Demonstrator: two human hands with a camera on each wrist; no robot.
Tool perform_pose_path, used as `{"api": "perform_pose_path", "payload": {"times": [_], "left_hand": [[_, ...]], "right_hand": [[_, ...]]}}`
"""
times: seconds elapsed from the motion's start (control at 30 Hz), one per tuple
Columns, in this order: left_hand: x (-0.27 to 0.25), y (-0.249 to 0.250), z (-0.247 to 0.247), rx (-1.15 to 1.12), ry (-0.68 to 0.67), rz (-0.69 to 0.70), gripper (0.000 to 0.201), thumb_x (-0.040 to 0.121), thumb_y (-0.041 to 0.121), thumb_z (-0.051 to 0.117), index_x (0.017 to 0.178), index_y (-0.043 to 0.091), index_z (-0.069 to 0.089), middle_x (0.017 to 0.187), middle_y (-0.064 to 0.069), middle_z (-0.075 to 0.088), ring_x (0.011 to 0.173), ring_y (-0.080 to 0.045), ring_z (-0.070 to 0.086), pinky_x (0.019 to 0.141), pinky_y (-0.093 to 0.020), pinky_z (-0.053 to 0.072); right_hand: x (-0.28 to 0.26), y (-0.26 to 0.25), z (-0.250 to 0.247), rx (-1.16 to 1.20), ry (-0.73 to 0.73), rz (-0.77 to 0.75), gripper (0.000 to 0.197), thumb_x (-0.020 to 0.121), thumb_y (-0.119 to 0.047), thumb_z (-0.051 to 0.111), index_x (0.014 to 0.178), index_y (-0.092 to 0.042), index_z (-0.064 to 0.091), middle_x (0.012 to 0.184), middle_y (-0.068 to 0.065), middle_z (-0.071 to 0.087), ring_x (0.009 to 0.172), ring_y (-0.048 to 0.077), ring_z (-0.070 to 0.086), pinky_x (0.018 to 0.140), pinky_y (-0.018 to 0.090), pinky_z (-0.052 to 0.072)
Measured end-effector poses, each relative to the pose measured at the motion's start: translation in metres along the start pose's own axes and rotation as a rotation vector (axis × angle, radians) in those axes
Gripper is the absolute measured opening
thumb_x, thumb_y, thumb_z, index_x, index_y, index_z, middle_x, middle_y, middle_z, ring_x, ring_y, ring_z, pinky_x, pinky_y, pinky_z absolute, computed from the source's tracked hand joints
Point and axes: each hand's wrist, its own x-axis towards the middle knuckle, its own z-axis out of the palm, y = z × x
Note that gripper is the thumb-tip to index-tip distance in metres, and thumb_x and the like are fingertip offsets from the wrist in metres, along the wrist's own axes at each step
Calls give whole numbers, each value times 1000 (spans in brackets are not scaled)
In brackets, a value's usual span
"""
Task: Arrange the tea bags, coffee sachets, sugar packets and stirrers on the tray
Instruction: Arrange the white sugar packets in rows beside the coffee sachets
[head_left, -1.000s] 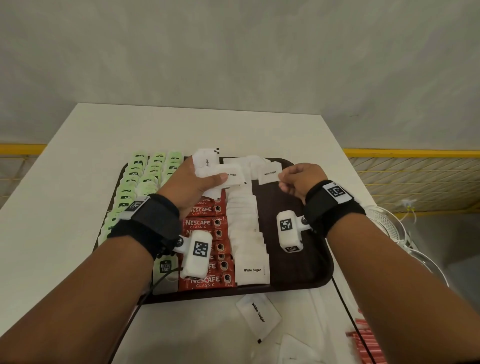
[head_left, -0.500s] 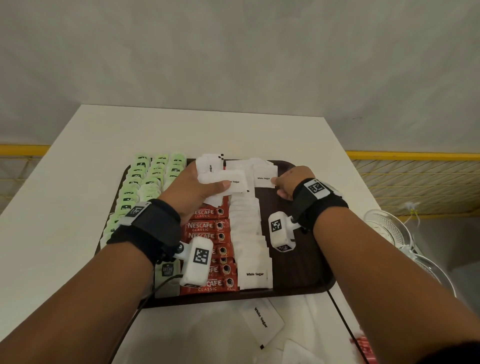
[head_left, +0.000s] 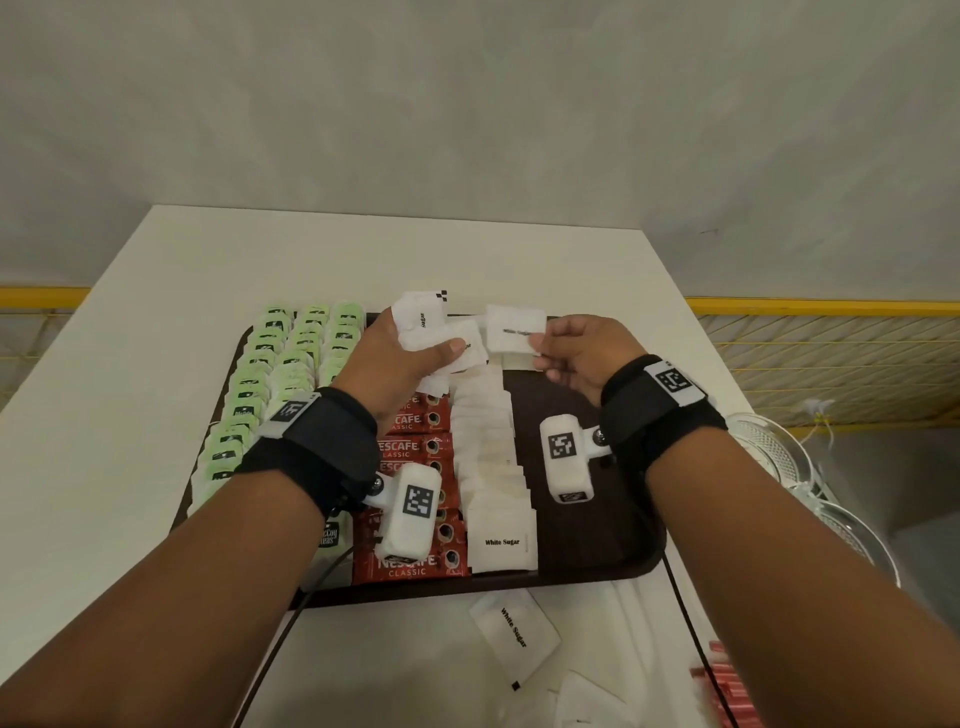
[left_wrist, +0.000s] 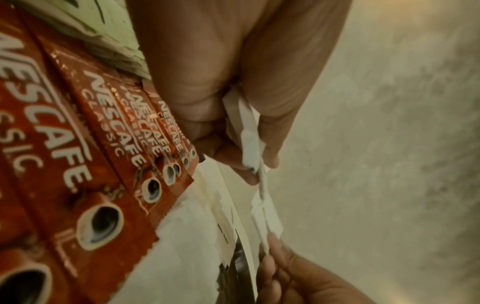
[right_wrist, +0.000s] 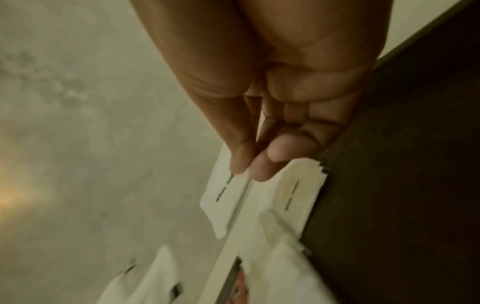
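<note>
My right hand (head_left: 582, 353) now pinches one sugar packet (head_left: 514, 330) lifted above the far end of the tray (head_left: 597, 519); half a second ago it was low at the tray there. My left hand (head_left: 395, 364) still grips a small bundle of packets (head_left: 434, 332) beside it. I think this packet goes next to the white sugar row (head_left: 493, 467), right of the coffee sachets (head_left: 415, 452).

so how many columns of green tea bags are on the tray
3, side by side at the tray's left end: outer column, middle column, inner column beside the coffee sachets. The left forearm hides their near ends.
</note>
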Motion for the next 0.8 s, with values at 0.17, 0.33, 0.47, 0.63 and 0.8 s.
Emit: {"api": "perform_pose_path", "payload": {"times": [0.17, 0.33, 0.47, 0.63, 0.8], "left_hand": [[-3, -1, -4, -26, 12, -7, 51, 76, 14, 81, 124, 16, 61, 119, -9, 69, 111, -27, 67, 98, -50, 52], [-6, -4, -7, -13, 1, -10, 48, 78, 15, 81, 122, 17, 62, 119, -7, 70, 110, -25, 67, 97, -50, 53], [-5, -5, -9, -14, -10, -13, 46, 82, 11, 78, 125, 16, 61, 120, -9, 69, 111, -27, 67, 98, -52, 52], [-6, -5, -6, -14, -26, -15, 41, 83, 7, 76, 120, 17, 63, 118, -8, 70, 109, -25, 68, 95, -46, 55], [-7, -1, 2, -1, -82, 14, 39, 82, 8, 77, 117, 11, 63, 114, -10, 70, 110, -28, 66, 92, -42, 56]], "right_hand": [[10, 10, -17, -251, 87, 162, 12, 86, -7, 71, 92, -11, 61, 77, 7, 67, 56, 11, 59, 50, 22, 47], [22, 13, -11, -447, 65, 167, 12, 85, -13, 72, 93, -13, 64, 69, 2, 64, 44, 7, 57, 37, 17, 41], [30, 10, -3, -545, 65, 200, 14, 87, -21, 70, 83, -12, 60, 69, 3, 64, 54, 12, 57, 54, 18, 49], [30, 4, 3, -792, 141, 137, 34, 86, -37, 70, 69, -12, 54, 72, 10, 66, 64, 23, 58, 80, 37, 54], [-4, -17, 19, -394, -160, -19, 36, 86, -39, 69, 95, -5, 66, 82, 6, 66, 67, 16, 59, 59, 26, 50]]}}
